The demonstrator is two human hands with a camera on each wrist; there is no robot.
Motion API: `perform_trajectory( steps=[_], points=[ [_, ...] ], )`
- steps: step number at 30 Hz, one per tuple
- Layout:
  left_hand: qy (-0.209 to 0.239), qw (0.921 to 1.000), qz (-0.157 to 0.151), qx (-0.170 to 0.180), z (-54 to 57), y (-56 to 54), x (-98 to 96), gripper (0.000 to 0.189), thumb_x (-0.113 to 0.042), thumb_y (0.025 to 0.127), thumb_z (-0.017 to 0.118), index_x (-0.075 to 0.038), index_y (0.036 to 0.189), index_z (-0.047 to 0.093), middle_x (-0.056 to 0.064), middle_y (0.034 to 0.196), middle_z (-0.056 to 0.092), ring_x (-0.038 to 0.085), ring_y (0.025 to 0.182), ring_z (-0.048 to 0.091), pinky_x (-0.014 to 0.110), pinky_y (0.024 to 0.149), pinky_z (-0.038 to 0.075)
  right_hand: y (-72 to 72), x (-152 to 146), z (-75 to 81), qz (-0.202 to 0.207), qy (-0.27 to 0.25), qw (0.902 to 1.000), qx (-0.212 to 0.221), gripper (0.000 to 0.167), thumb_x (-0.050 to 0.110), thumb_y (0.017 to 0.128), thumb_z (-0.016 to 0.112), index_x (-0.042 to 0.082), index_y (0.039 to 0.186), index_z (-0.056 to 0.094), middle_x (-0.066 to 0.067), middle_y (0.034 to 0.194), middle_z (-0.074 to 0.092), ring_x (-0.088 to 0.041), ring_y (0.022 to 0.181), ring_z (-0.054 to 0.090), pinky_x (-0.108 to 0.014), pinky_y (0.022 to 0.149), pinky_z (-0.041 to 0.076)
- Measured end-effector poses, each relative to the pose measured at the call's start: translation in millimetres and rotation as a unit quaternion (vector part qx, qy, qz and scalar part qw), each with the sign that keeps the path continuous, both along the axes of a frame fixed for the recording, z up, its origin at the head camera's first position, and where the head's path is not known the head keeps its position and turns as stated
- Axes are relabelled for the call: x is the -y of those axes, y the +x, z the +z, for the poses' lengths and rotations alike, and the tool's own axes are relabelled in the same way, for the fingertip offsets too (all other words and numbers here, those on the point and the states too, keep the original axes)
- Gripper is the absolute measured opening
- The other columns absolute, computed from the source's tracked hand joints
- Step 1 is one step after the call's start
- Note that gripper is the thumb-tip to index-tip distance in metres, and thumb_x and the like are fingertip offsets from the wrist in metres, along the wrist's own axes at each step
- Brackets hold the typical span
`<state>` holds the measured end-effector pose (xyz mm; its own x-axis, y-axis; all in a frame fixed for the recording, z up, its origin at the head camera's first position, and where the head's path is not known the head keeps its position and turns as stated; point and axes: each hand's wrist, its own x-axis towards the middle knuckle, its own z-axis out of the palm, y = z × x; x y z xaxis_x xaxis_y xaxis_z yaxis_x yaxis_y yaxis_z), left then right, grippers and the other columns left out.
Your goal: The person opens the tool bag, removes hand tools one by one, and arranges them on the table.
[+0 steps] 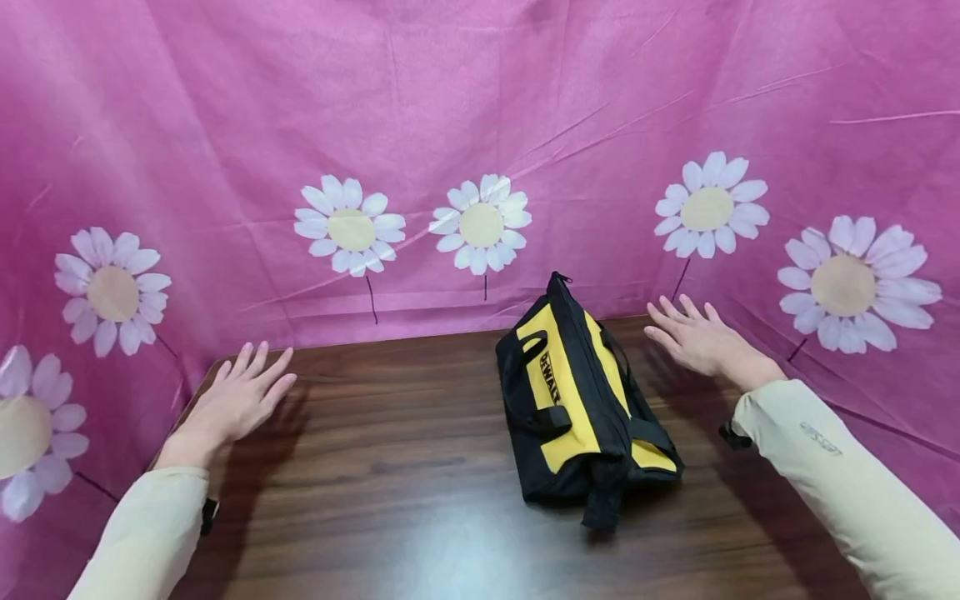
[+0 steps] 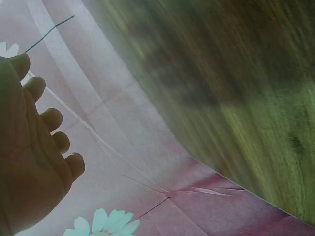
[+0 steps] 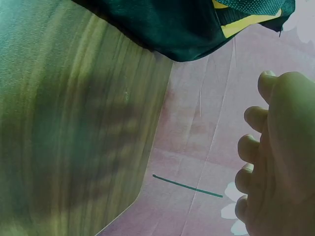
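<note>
A black and yellow DeWalt tool bag (image 1: 558,400) stands on the brown wooden table (image 1: 390,442), right of the middle, with its top zip running front to back. To its right my right hand (image 1: 697,337) hovers over the table with fingers spread, apart from the bag. My left hand (image 1: 236,400) is held above the table's left side, fingers straight and holding nothing. Part of the tool bag (image 3: 182,29) appears at the top of the right wrist view, beyond the right hand (image 3: 283,147). In the left wrist view only the left hand (image 2: 34,142) and its surroundings show.
A pink cloth (image 1: 480,100) printed with white daisies hangs behind the table and along both sides. The table's back edge meets the cloth just behind the bag. Shadows of both hands fall on the wood.
</note>
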<state>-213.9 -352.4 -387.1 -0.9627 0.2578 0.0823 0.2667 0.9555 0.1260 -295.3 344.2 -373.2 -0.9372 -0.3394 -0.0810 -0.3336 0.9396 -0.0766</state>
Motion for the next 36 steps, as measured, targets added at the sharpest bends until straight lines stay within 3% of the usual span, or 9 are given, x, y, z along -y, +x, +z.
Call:
perform_trajectory(
  steps=[9, 19, 26, 29, 31, 33, 36],
  points=[
    [-0.019, 0.9996, -0.01, 0.017, 20.0, -10.4, -1.0, 0.062, -0.043, 0.111, 0.032, 0.002, 0.153, 0.037, 0.042, 0.153, 0.023, 0.06, 0.143, 0.015, 0.073, 0.112, 0.014, -11.0, 5, 16.2, -0.004, -0.053, 0.9978, 0.039, 0.072, 0.052, 0.11, 0.027, 0.0, 0.159, 0.021, -0.032, 0.162, 0.013, -0.057, 0.146, -0.002, -0.074, 0.112, -0.004],
    [-0.004, 0.9981, -0.027, 0.055, 67.9, -27.7, -34.6, 0.066, -0.049, 0.11, 0.032, -0.002, 0.156, 0.034, 0.037, 0.156, 0.024, 0.058, 0.144, 0.013, 0.072, 0.115, 0.011, -20.2, 17, 53.0, 0.0, -0.1, 0.9899, 0.101, 0.074, 0.053, 0.109, 0.027, 0.0, 0.16, 0.018, -0.033, 0.161, 0.009, -0.063, 0.142, -0.004, -0.078, 0.11, 0.001],
    [0.064, 0.993, -0.059, 0.079, 101.1, -44.9, -74.2, 0.064, -0.049, 0.109, 0.035, -0.01, 0.159, 0.031, 0.027, 0.161, 0.024, 0.052, 0.147, 0.016, 0.067, 0.116, 0.017, -29.3, 46, 77.6, 0.001, -0.154, 0.9833, 0.096, 0.08, 0.062, 0.106, 0.031, 0.01, 0.163, 0.007, -0.028, 0.162, 0.019, -0.052, 0.144, 0.023, -0.069, 0.115, 0.019],
    [0.119, 0.9859, -0.061, 0.102, 110.1, -52.5, -94.3, 0.064, -0.051, 0.109, 0.036, -0.016, 0.161, 0.028, 0.019, 0.164, 0.025, 0.045, 0.15, 0.017, 0.064, 0.119, 0.015, -31.1, 62, 81.2, 0.012, -0.198, 0.9755, 0.095, 0.08, 0.057, 0.106, 0.038, 0.008, 0.163, 0.01, -0.027, 0.161, 0.026, -0.048, 0.143, 0.033, -0.064, 0.115, 0.026],
    [0.158, 0.9788, -0.061, 0.115, 113.0, -59.0, -109.9, 0.063, -0.053, 0.108, 0.037, -0.02, 0.161, 0.028, 0.014, 0.164, 0.026, 0.041, 0.151, 0.019, 0.062, 0.119, 0.015, -31.4, 71, 82.1, 0.015, -0.224, 0.9694, 0.1, 0.076, 0.05, 0.107, 0.043, 0.005, 0.162, 0.015, -0.027, 0.156, 0.035, -0.045, 0.136, 0.044, -0.06, 0.11, 0.037],
    [0.2, 0.9687, -0.063, 0.132, 114.2, -65.6, -127.9, 0.063, -0.053, 0.107, 0.04, -0.023, 0.162, 0.028, 0.012, 0.164, 0.027, 0.039, 0.151, 0.02, 0.063, 0.119, 0.015, -32.6, 79, 82.3, 0.009, -0.248, 0.9629, 0.105, 0.07, 0.042, 0.108, 0.048, 0.003, 0.161, 0.021, -0.028, 0.15, 0.045, -0.039, 0.124, 0.058, -0.055, 0.102, 0.047],
    [0.26, 0.95, -0.08, 0.153, 110.8, -76.5, -155.6, 0.061, -0.05, 0.107, 0.044, -0.023, 0.161, 0.032, 0.013, 0.161, 0.034, 0.037, 0.148, 0.03, 0.06, 0.119, 0.021, -35.5, 89, 81.9, -0.02, -0.302, 0.9446, 0.126, 0.063, 0.031, 0.108, 0.051, 0.001, 0.158, 0.028, -0.028, 0.14, 0.055, -0.027, 0.096, 0.069, -0.045, 0.086, 0.058]
  ],
)
